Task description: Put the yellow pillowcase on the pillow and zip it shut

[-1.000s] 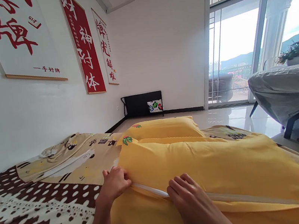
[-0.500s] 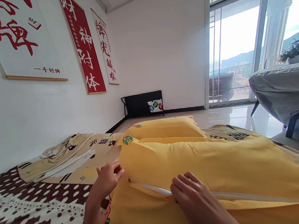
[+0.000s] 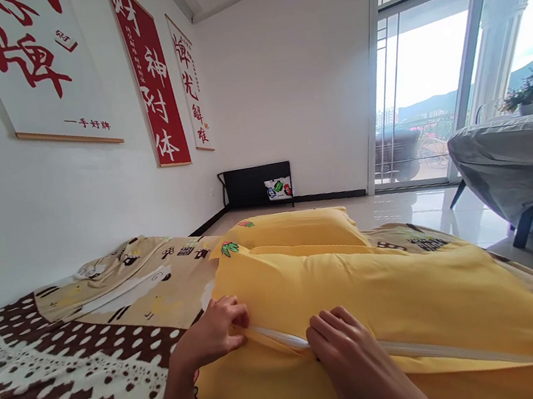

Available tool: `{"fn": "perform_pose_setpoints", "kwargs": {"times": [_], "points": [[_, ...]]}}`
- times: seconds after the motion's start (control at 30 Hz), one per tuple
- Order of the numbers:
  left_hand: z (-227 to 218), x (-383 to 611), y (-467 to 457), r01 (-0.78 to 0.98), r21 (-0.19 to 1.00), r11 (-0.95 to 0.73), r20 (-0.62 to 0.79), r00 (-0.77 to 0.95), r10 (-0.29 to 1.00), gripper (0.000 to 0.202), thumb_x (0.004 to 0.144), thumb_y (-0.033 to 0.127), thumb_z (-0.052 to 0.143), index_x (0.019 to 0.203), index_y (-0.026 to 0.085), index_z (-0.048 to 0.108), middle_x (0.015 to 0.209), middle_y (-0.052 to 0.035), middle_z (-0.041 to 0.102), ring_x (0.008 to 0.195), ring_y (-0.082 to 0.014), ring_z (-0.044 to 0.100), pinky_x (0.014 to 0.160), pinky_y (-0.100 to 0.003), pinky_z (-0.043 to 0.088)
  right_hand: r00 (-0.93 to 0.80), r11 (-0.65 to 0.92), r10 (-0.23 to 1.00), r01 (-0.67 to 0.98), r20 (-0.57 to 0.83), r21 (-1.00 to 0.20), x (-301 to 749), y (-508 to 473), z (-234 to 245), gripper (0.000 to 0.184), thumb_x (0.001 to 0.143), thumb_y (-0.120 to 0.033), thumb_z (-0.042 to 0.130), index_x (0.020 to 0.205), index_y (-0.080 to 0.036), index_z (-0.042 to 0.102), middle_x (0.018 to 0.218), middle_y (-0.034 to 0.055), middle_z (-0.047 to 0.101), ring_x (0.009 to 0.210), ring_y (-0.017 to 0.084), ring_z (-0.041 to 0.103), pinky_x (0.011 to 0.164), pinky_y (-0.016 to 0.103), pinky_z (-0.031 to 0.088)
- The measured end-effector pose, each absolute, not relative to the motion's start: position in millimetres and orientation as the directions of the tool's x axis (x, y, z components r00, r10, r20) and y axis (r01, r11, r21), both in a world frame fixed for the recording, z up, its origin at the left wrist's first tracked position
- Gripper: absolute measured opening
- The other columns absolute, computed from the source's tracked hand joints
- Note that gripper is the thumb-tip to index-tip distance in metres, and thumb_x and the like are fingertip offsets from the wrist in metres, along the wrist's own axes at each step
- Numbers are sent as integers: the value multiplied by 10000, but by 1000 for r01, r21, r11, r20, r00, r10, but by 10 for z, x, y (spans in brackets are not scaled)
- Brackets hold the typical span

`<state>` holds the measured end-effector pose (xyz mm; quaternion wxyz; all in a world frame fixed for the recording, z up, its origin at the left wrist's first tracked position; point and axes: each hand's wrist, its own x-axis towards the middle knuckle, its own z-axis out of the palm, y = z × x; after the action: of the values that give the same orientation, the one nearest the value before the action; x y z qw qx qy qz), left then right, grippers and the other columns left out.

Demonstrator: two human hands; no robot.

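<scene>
A plump yellow pillow (image 3: 386, 288) lies in front of me, with a pale zipper (image 3: 452, 349) running across its cover. My left hand (image 3: 216, 329) is at the zipper's left end, thumb and fingers closing on the fabric there. Farther right along the seam, my right hand (image 3: 345, 349) is closed at the zipper, its fingertips curled down out of sight. Whether it pinches the pull tab or just the zipper edge is hidden. Between both hands a short stretch of white zipper shows. Behind, a second yellow pillow (image 3: 295, 225) lies with a printed leafy corner.
Under the pillows spreads a brown and beige patterned blanket (image 3: 98, 381). A grey-covered table (image 3: 516, 146) with dark legs stands at right, near a glass sliding door (image 3: 422, 94). A black folded panel (image 3: 249, 185) leans at the far wall; scrolls (image 3: 162, 101) hang on the left.
My left hand has moved right from beside the pillow's edge onto the zipper's left end, closing on the cover there. My right hand stays at its place on the zipper.
</scene>
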<state>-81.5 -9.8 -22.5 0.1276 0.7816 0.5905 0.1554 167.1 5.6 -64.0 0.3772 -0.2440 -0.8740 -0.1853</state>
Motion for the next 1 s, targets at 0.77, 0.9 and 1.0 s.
{"fn": "perform_pose_setpoints", "kwargs": {"times": [0.77,0.9,1.0], "points": [[-188,-755,-154,796,476,-374,82,383,920,82,836,249,489,806,177,514,818,13,572,754,-110,492,692,-214,365,-650,788,388,602,653,132,1679,94,-664,235,678,64,490,672,-171,497,723,23,504,671,168,361,684,289,234],[-195,-896,-133,802,498,-329,49,353,935,128,794,288,566,860,180,584,904,3,609,871,-139,533,811,-239,381,-653,781,404,611,641,130,1681,89,-664,246,669,72,477,679,-172,505,733,26,508,682,171,370,701,292,241],[-215,-971,-115,827,477,-298,44,316,948,175,785,329,579,897,202,625,965,4,631,964,-170,513,895,-272,350,-659,777,417,616,625,131,1681,95,-665,250,668,75,474,680,-173,506,737,26,512,681,172,375,697,293,245]]}}
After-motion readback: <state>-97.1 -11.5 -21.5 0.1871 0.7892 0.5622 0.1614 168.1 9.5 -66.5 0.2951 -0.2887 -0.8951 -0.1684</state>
